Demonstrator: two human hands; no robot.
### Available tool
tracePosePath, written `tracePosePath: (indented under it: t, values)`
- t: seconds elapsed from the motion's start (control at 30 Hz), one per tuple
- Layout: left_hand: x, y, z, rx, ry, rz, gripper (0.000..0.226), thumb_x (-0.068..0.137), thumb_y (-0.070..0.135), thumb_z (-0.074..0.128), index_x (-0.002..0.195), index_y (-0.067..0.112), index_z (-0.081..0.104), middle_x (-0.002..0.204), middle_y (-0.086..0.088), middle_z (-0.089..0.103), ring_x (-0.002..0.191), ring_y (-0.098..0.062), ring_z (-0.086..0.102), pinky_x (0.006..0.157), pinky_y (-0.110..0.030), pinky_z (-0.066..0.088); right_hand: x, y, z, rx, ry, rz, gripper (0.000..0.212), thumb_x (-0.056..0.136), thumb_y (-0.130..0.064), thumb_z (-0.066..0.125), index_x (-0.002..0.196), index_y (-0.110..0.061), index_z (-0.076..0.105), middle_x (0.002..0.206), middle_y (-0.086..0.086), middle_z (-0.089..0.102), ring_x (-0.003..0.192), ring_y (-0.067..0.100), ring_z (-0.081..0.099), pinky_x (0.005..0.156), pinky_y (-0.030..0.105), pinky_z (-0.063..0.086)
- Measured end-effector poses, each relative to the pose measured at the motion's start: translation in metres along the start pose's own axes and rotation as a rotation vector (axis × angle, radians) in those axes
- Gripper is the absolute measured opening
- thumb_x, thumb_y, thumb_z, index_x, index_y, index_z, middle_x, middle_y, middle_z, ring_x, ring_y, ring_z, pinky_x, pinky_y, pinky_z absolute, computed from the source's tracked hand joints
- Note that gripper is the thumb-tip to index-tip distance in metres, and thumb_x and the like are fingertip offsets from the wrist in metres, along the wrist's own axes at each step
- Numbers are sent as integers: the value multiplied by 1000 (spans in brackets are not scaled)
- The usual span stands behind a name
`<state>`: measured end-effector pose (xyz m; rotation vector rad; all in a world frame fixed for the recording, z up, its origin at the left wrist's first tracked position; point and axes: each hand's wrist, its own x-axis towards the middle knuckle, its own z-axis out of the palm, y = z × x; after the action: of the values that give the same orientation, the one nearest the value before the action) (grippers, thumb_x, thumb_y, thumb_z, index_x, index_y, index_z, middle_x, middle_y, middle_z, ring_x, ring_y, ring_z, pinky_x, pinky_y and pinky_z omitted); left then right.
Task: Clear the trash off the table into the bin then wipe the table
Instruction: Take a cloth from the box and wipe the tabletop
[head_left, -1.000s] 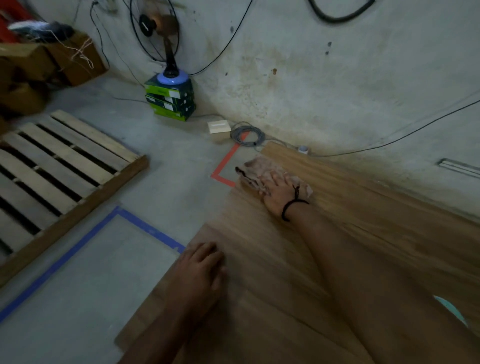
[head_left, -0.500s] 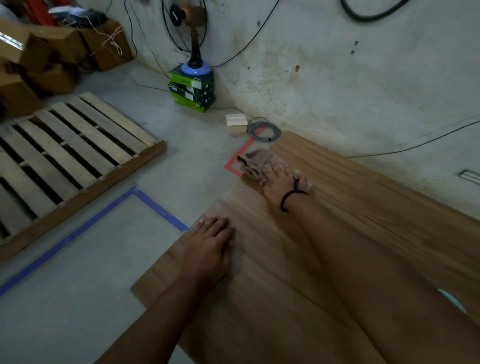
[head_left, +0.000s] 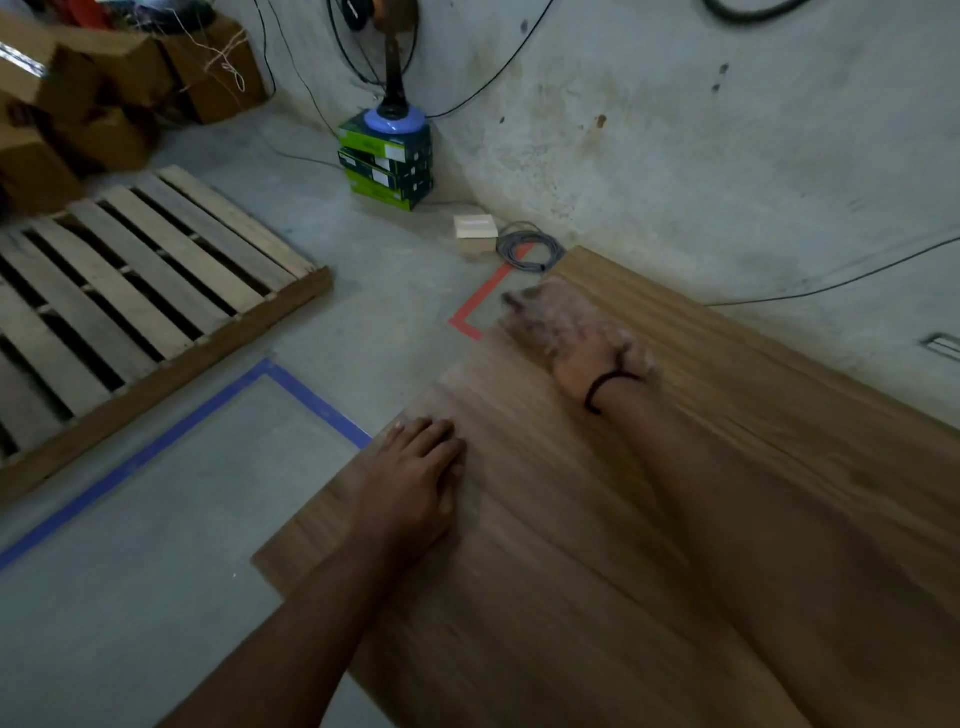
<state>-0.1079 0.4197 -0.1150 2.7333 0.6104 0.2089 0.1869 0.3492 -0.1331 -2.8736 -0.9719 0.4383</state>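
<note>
Head view — right hand (head_left: 584, 366) presses crumpled cloth (head_left: 543, 306) on woodgrain table (head_left: 571, 582).

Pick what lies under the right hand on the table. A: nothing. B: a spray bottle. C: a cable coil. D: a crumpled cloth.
D: a pale crumpled cloth shows around the right hand near the table's far corner; the left hand rests flat on bare wood.
</note>
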Motion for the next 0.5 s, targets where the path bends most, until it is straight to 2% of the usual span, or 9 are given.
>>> tracePosePath:
  t: [0.07,0.1,0.17,0.23,0.37,0.43,0.5]
  values:
    - [1,0,1,3,-1,5,53,93,42,29,127,21,63,139,-3,56,132,-25,47,115,-40,27,12,32,-19,-25,12,185,65,86,-60,9,149,-43,12,163,-8,4,149,31,5,117,57,11]
    - [1,0,1,4,5,7,52,93,42,30,127,21,63,139,-3,56,132,-25,48,115,-40,27,8,40,-25,-24,4,213,61,90,-60,16,149,-45,11,163,-10,2,149,30,4,117,57,11]
    - [2,-1,2,-1,24,6,50,93,40,32,124,20,65,136,-3,59,129,-26,50,114,-42,31,-16,30,-34,-9,-23,140,56,96,-54,22,150,-42,10,163,-7,1,149,32,3,118,56,9]
    - [2,-2,2,1,22,6,49,93,40,33,123,20,66,135,-4,59,128,-27,51,113,-43,33,-54,3,-26,-41,-28,-10,54,100,-47,24,152,-39,10,163,-3,2,149,32,3,118,56,6]
    - [2,-3,3,18,13,22,48,93,39,35,123,20,66,135,-4,59,128,-27,51,112,-44,35,-137,-21,-3,-115,7,-278,52,99,-52,25,148,-49,9,163,-11,2,150,24,0,115,61,1]
    - [2,-2,2,30,-3,23,48,93,39,34,124,20,65,136,-5,59,129,-28,50,111,-45,35,-145,-12,-3,-148,-11,-322,52,96,-56,19,147,-50,10,162,-13,3,150,23,1,115,61,2]
    - [3,-2,1,39,-16,24,49,94,40,32,125,20,65,136,-6,58,129,-28,50,111,-48,36,-125,2,-11,-99,-7,-257,58,92,-55,12,149,-43,16,163,-7,7,150,26,5,117,56,4]
